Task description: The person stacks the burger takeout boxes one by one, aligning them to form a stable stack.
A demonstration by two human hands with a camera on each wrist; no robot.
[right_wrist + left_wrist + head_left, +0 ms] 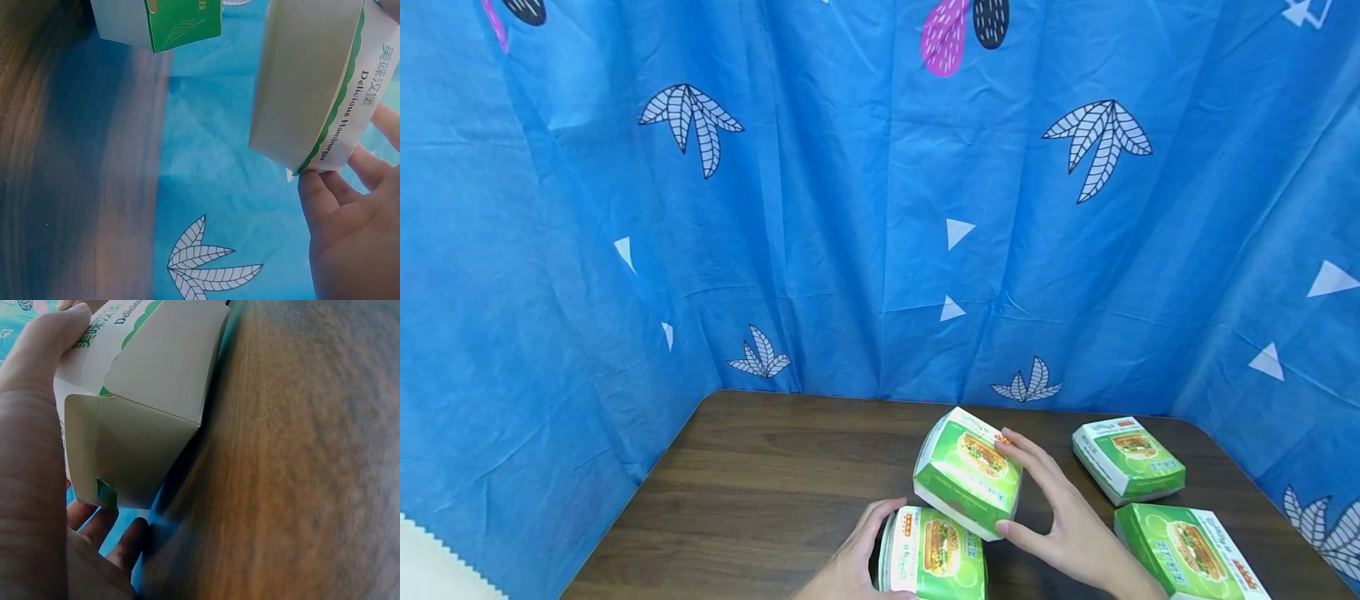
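Note:
In the head view, my right hand (1067, 521) holds a green and white hamburger box (973, 471) between thumb and fingers, tilted and raised off the table. Just below and to its left, my left hand (856, 560) grips a second hamburger box (934, 557) by its left side. The raised box overlaps the far right corner of this one; whether they touch I cannot tell. The left wrist view shows the thumb over the box's printed face (103, 337) and other fingers at its far end. "Delicious Hamburger" is printed on the right hand's box (340, 119).
Two more hamburger boxes stand on the right of the dark wooden table (760, 467): one box (1131, 458) farther back, another box (1191, 550) nearer, beside my right forearm. A blue patterned curtain (827, 208) hangs behind and along the table's sides.

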